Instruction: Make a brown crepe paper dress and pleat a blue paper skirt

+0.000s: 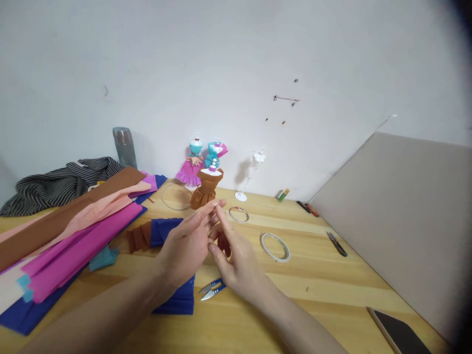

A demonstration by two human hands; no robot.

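Observation:
My left hand [190,241] and my right hand [236,253] meet over the middle of the table, with their fingertips touching. The fingers of both are pressed together in a pinch; anything between the tips is too small or hidden to name. A reddish-brown patch shows in the gap by my right thumb, and I cannot tell what it is. Just behind the hands stands a small dress form in a brown crepe paper dress [209,184]. Blue-handled thread snips [212,289] lie below my right hand. Folded blue crepe paper [179,297] is partly hidden under my left forearm.
Colored crepe paper strips [84,246] and a striped cloth [66,182] cover the left side, near a flask [124,147]. Dressed forms [190,169] and a bare white form [241,195] stand by the wall. Rightward lie a tape roll [262,241], a cutter [337,244] and a phone [400,334].

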